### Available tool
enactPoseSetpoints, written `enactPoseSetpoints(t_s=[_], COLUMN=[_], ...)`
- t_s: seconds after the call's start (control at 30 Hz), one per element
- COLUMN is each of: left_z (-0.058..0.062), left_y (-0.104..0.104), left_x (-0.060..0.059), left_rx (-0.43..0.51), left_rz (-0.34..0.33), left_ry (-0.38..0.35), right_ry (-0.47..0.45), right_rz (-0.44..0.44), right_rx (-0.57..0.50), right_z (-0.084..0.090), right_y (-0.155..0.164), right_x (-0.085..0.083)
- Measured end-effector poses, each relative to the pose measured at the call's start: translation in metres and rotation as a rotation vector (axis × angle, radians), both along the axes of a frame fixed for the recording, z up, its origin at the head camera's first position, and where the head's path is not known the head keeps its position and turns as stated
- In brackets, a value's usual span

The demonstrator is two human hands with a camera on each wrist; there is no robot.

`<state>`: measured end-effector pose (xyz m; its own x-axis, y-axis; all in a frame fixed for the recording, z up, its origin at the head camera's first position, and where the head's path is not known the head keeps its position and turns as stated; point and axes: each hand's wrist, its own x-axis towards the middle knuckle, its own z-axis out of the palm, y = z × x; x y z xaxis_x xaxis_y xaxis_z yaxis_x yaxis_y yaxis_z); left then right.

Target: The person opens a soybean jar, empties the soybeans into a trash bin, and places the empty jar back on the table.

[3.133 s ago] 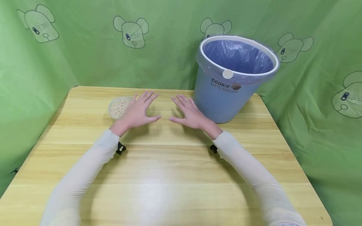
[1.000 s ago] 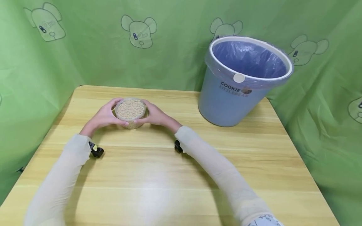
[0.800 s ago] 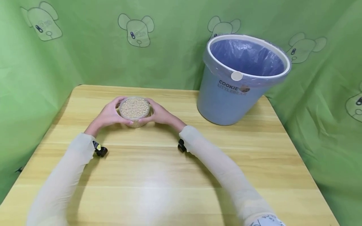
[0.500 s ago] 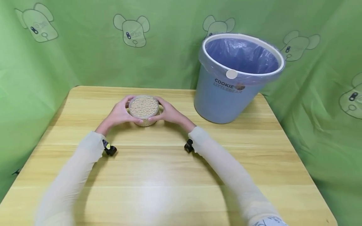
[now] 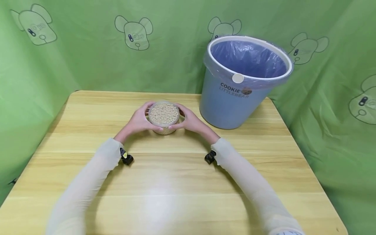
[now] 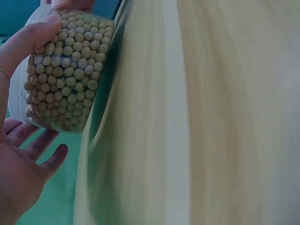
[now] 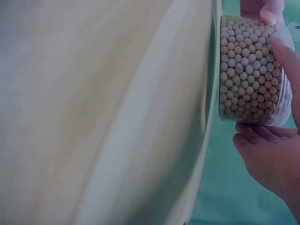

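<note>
My left hand (image 5: 137, 123) and right hand (image 5: 191, 122) face each other, fingers curled inward, both pale-sleeved forearms stretched forward and angled together.

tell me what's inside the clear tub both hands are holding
The clear tub is packed nearly to its rim with small round pale beans. The left hand and right hand cover parts of its sides, and anything beneath the outer beans is hidden.

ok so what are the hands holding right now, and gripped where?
Both hold one clear round container of beans. The left hand and right hand cup its side wall from opposite sides, thumbs near the rim, above the table.
</note>
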<state>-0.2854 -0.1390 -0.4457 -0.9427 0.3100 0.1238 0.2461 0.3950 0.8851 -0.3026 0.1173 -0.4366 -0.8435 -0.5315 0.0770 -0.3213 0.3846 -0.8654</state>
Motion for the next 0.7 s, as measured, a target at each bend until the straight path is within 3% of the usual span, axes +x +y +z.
enactPoseSetpoints(t_s=[0.27, 0.53, 0.7], left_z=[0.005, 0.014, 0.033], left_y=[0.017, 0.032, 0.039], left_x=[0.005, 0.007, 0.015], left_rx=[0.164, 0.301, 0.303], left_rz=[-0.014, -0.096, -0.12], left_ry=[-0.007, 0.022, 0.018], right_ry=[-0.057, -0.057, -0.038], right_rz=[0.007, -0.047, -0.079], right_rx=[-0.129, -0.169, -0.181], right_z=[0.016, 0.035, 0.048], right_y=[0.013, 0.025, 0.031], right_x=[0.008, 0.012, 0.017])
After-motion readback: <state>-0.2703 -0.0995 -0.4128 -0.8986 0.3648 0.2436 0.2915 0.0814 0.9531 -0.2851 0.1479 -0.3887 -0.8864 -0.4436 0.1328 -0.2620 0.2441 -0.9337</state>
